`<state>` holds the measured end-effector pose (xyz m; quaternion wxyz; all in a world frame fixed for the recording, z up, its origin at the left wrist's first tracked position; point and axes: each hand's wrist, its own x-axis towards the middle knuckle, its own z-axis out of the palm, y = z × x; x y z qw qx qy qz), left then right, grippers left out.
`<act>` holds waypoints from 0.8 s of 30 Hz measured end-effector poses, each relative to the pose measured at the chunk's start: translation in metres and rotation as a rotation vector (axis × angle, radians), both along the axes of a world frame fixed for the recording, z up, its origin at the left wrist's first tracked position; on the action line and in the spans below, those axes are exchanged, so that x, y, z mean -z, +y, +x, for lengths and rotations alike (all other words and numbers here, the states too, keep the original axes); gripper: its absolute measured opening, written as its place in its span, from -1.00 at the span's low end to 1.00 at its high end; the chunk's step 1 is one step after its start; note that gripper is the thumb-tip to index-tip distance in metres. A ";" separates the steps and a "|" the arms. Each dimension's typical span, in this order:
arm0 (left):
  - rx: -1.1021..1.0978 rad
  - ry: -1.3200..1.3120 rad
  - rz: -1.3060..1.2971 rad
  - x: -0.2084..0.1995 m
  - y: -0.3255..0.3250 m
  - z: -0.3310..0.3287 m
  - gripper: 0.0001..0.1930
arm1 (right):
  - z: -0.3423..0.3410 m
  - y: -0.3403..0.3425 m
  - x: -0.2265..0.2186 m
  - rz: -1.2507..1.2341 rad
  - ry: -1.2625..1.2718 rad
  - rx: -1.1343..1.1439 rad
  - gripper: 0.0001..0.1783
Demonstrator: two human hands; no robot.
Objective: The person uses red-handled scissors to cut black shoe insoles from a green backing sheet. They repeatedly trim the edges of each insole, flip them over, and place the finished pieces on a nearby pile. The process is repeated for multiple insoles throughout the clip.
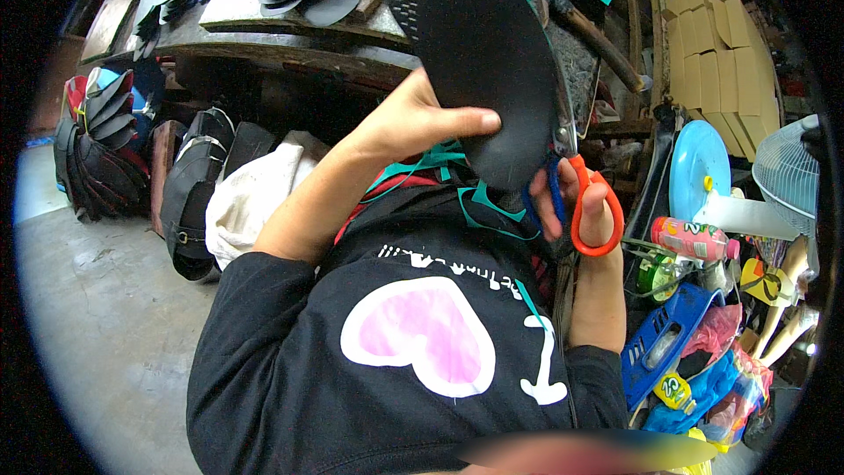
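floor (97, 317), one black piece (497, 44), one scissors (564, 135)

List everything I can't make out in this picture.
All in the head view:
- Most fingers of the left hand: hidden behind the flat, black, rounded sheet.
- The sheet's far end: cut off by the upper edge.
- Blade tips of the metal scissors with orange and blue handles: lost against the sheet's edge and dark background.
- Outer side of the white wire-cage fan: cut off by the dark right rim.

Black short-sleeved T-shirt (303, 361), white-edged pink heart (420, 334)
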<state>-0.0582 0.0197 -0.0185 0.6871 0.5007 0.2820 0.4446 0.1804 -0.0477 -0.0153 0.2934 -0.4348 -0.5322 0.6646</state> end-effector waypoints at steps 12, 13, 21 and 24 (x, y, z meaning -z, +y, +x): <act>0.161 0.060 0.006 0.007 -0.001 -0.003 -0.59 | 0.004 -0.001 0.005 -0.009 0.095 -0.028 0.14; 0.196 0.128 -0.018 0.008 0.000 -0.002 -0.56 | -0.001 -0.003 0.007 0.027 0.089 0.027 0.20; 0.301 0.128 -0.060 0.006 -0.002 -0.006 -0.45 | -0.012 -0.003 -0.001 0.098 0.101 0.118 0.15; 0.310 0.135 -0.087 0.005 -0.002 -0.007 -0.44 | -0.012 -0.002 -0.002 0.152 0.071 0.063 0.17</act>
